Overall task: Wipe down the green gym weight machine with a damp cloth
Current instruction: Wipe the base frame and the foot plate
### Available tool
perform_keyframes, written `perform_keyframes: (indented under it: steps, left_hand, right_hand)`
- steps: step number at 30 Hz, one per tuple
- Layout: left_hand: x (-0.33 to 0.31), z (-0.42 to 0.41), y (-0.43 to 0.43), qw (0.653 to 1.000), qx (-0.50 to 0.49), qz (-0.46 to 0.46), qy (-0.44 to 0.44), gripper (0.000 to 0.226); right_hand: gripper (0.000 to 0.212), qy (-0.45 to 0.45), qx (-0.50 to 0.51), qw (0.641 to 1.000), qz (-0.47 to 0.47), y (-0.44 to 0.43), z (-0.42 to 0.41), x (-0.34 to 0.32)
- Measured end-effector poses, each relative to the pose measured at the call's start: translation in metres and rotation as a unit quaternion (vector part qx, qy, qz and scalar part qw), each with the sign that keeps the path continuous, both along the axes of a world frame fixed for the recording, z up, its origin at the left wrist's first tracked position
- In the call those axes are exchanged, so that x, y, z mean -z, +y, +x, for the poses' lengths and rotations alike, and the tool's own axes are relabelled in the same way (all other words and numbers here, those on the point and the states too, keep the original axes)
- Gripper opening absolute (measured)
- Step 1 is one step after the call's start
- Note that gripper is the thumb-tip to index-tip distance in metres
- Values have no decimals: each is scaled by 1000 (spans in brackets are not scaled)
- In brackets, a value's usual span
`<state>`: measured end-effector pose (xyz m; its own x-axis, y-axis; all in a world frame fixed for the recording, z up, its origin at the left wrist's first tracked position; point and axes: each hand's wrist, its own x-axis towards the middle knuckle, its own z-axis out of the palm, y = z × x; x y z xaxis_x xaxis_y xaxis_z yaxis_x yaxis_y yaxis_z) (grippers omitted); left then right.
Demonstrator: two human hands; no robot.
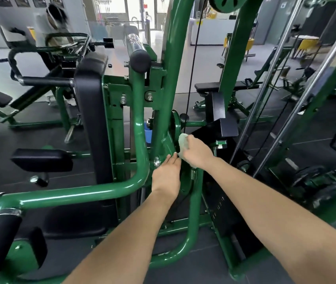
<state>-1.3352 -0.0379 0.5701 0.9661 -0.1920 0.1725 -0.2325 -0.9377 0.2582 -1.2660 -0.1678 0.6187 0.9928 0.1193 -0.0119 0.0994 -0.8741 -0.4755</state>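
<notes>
Fingers of the right hand curl around a pale green cloth, bunching it into a wad and pressing it against the lower part of the green weight machine, near the round pivot plate where the upright meets the base. Fingers of the left hand lie straight and together, their tips resting against the frame just left of the cloth and holding nothing.

Cloth: soft, limp and light, judging by its crumpled folds; it should mould to curved tube and bolt heads. Best held as shown, gathered in the palm with 1 face left exposed, so that no loose corner trails into the pivot or the black cable running down just beyond it. Dampness cannot be judged here.

Machine: rigid painted steel, heavy and fixed, so it will not shift under wiping pressure. Its glossy paint is likely slick when wet; the bent tube crossing the near left offers a steadier place to brace than the pivot area, where moving joints could pinch.

Surroundings: black back pad to the left, black seat pad lower left, dark weight-stack housing to the right, more green gym equipment farther off.
</notes>
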Motion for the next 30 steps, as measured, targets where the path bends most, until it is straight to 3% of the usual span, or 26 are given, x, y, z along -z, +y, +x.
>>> perform_keyframes:
  steps: [4,7,11,14,17,20,23,25,28,30]
  left_hand:
    - [-5,-3,2,1000,-4,-9,13,77]
    - [-10,-4,1,999,-24,-17,24,67]
    - [-22,3,1,999,-42,2,-9,35]
    - [-9,8,-1,999,-38,-4,-29,39]
    - [11,9,-5,996,-49,-44,-59,32]
    - [24,12,-6,992,-63,-58,-97,18]
    - [32,14,-7,990,-65,-57,-114,23]
    - [35,14,-8,988,-66,-58,-126,27]
    - [38,15,-12,986,-76,-63,-137,27]
    - [38,15,-14,985,-78,-63,-138,23]
  right_hand:
    - [83,-42,-15,998,-37,-24,-46,36]
    - [95,-49,-19,997,-56,-29,-54,54]
    - [81,-61,-19,993,-102,-25,-22,41]
    - [48,-21,-21,995,-100,-18,9,15]
    - [33,21,-38,992,-118,-12,44,-3]
    - [31,79,-39,988,-130,-1,80,-9]
    - [23,135,-64,975,-165,16,104,-14]
    - [27,181,-116,934,-286,24,118,-19]
    - [30,196,-147,920,-307,28,133,-29]
    - [37,178,-218,883,-375,26,138,-34]
